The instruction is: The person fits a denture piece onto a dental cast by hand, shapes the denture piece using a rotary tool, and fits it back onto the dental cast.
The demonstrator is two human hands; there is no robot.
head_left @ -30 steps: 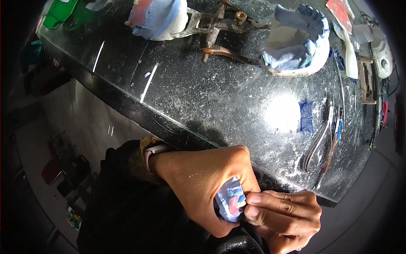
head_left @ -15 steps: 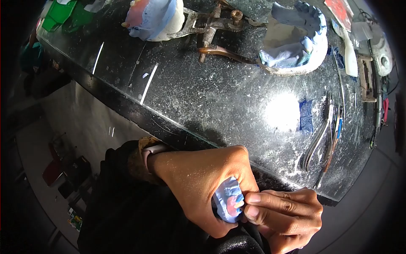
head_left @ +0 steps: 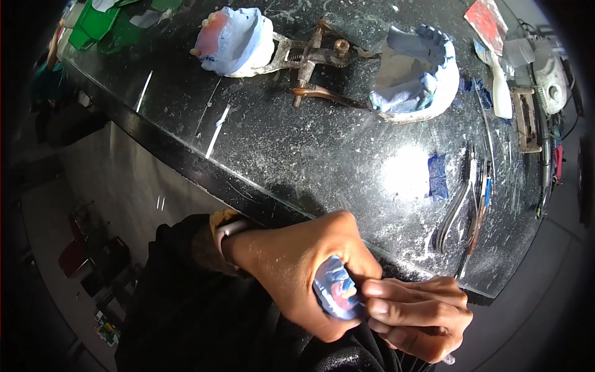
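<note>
Left hand (head_left: 304, 263) grips one blue model (head_left: 331, 288), right hand (head_left: 424, 316) unclear in grip, two casts (head_left: 238, 43) beyond.

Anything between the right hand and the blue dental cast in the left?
Nothing visible. The right hand is right beside the toothed side of the blue dental cast; the left hand wraps around it but leaves that side exposed. Contact is too blurred to tell.

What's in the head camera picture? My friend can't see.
A left hand grips a small blue teeth model with a pink patch, the right hand close beside it. Two bigger models joined by a metal frame lie on a black table.
</note>
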